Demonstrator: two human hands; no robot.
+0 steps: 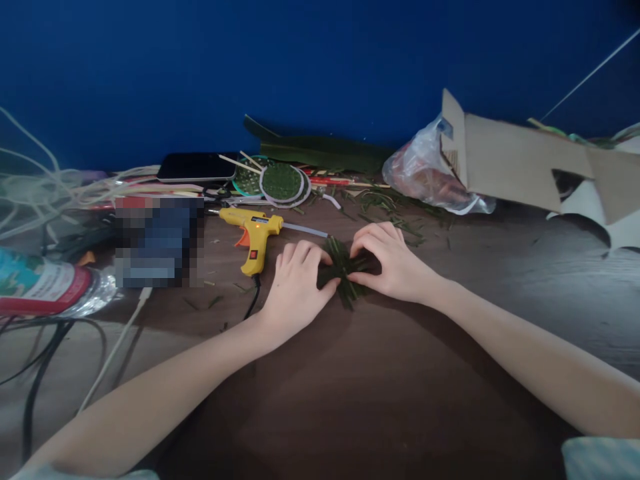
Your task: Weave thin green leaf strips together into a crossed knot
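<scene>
Crossed strips of green leaf (345, 267) lie on the brown tabletop between my two hands, woven over each other at the middle. My left hand (300, 283) pinches their left side between thumb and fingers. On the opposite side, my right hand (393, 263) grips the strips with its thumb and forefinger. Just left of the weave lies a yellow glue gun (257, 233) with a glue stick poking out of its back end and a small light on its body.
Round woven pieces (281, 183), a dark phone (197, 167) and long leaves (325, 152) lie along the blue wall. A plastic bag (425, 167) and cardboard box (520, 160) stand right. Left are a bottle (45, 283), a blurred-out device (163, 243) and cables (37, 400).
</scene>
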